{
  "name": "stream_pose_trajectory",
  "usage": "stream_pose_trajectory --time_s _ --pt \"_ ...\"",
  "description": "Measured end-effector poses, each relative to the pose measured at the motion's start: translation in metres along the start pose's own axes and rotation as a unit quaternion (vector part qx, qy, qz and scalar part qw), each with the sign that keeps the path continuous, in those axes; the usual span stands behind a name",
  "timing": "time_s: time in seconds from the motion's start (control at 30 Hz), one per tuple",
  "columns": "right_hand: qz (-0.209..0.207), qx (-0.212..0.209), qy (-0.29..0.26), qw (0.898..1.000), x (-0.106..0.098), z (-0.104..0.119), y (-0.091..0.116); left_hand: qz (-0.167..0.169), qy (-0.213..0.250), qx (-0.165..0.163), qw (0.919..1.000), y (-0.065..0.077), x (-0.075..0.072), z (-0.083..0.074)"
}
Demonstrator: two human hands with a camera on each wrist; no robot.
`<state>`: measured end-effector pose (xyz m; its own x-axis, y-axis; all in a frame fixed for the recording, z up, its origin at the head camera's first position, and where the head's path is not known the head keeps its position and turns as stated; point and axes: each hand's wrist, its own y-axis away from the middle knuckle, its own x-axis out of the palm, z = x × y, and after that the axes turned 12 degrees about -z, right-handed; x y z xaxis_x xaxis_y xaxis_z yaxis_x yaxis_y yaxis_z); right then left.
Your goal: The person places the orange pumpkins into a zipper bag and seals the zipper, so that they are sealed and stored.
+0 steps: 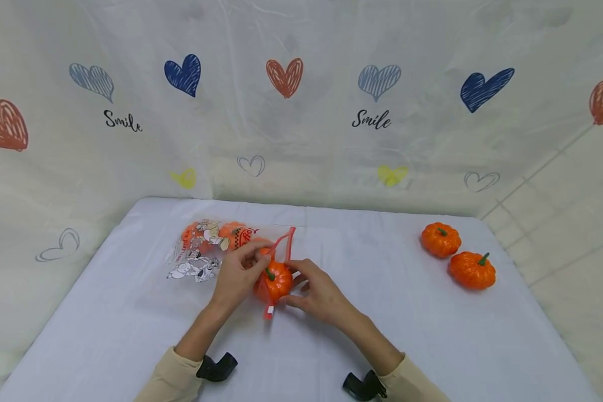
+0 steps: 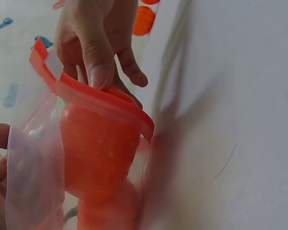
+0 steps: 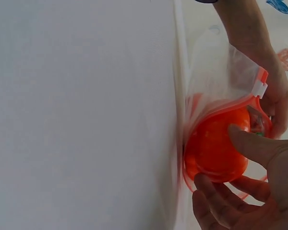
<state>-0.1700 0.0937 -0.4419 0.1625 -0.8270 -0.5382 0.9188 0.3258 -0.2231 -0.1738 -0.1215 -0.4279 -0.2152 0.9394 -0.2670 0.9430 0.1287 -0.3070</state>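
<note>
Facing a pale backdrop [image 1: 321,33], printed with red, blue and yellow hearts and twice with the word "Smile". Dropping from there to a table [image 1: 392,335] spread with white cloth. Seeing on its left half a clear plastic bag [image 1: 206,262], marked with cartoon figures, turned with its mouth to the right, and showing orange shapes [image 1: 231,228] through the film. Noticing beige sleeves [image 1: 173,377] at the near edge, on both forearms. Finding the left hand [image 1: 238,273] at the bag's mouth — pinching the edge there with thumb and fingertips together. Finding the right hand [image 1: 316,290] opposite, gripping an orange pumpkin [image 1: 280,281], with the thumb laid on one side and fingertips curved against the other. Placing that pumpkin right in the bag's mouth, partly behind film and ringed by a red rim [image 1: 290,243]. Spotting two loose pumpkins [image 1: 474,271] at the table's far right, side by side, well apart from the bag. Catching black fittings [image 1: 217,367] at the wrists, one on each. Making out, smallest of all, a green stem [image 1: 269,274] on the gripped pumpkin — pointing toward the left hand — and a white slider [image 1: 270,310] near the rim's lower end.
</note>
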Motion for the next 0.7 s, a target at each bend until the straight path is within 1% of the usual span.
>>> stream_pose_trajectory --time_s 0.17,0.4,0.5,0.57,0.7 --pt "-0.006 0.008 0.026 1.000 0.0020 0.0019 -0.0021 -0.007 -0.003 0.000 1.0000 0.0007 -0.0007 -0.0016" --pt "-0.051 0.019 0.076 0.996 0.0037 0.0060 -0.0038 -0.013 -0.010 0.001 0.9999 -0.0008 -0.0006 -0.0011" --pt "-0.061 0.027 0.076 0.995 0.0037 0.0064 -0.0036 -0.014 -0.012 -0.003 0.9998 -0.0007 -0.0009 -0.0017" --pt "-0.063 0.031 0.067 0.995 0.0027 0.0069 -0.0029 -0.016 -0.009 -0.006 0.9998 -0.0009 -0.0012 -0.0022" --pt "-0.050 0.029 0.044 0.997 -0.0004 0.0078 -0.0013 -0.018 0.000 -0.004 0.9998 -0.0018 -0.0016 -0.0032"
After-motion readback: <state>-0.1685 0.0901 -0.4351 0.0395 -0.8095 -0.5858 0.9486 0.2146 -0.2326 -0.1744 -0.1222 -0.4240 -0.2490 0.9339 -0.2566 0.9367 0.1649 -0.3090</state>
